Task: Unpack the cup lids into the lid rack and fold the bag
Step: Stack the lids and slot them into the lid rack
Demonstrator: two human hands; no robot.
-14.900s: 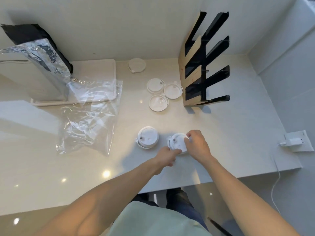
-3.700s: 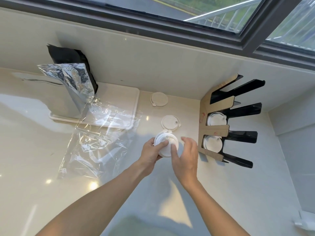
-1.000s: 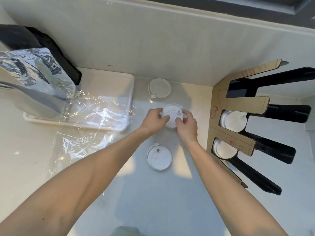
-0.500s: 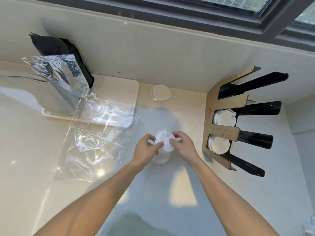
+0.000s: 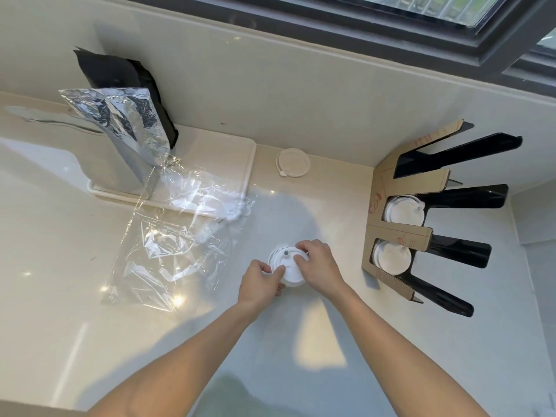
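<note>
A small stack of white cup lids [image 5: 289, 267] rests on the counter between my hands. My left hand [image 5: 261, 282] pinches its near left edge and my right hand [image 5: 318, 266] grips its right side. One more lid [image 5: 293, 162] lies alone by the back wall. The cardboard and black lid rack [image 5: 400, 233] stands to the right, with lids in its middle slot [image 5: 403, 210] and lower slot [image 5: 391, 256]; the top slot holds nothing. The empty clear plastic bag [image 5: 177, 239] lies crumpled on the counter to the left.
A white tray [image 5: 224, 158] at the back left carries a silver foil pouch [image 5: 126, 121] and a black pouch [image 5: 120, 73]; the bag overlaps its front edge. A window frame runs along the wall above. The counter's right side ends at a side wall.
My hands carried a lid from the back toward me and set it down on the other lid, making a stack. Both hands still hold it.
</note>
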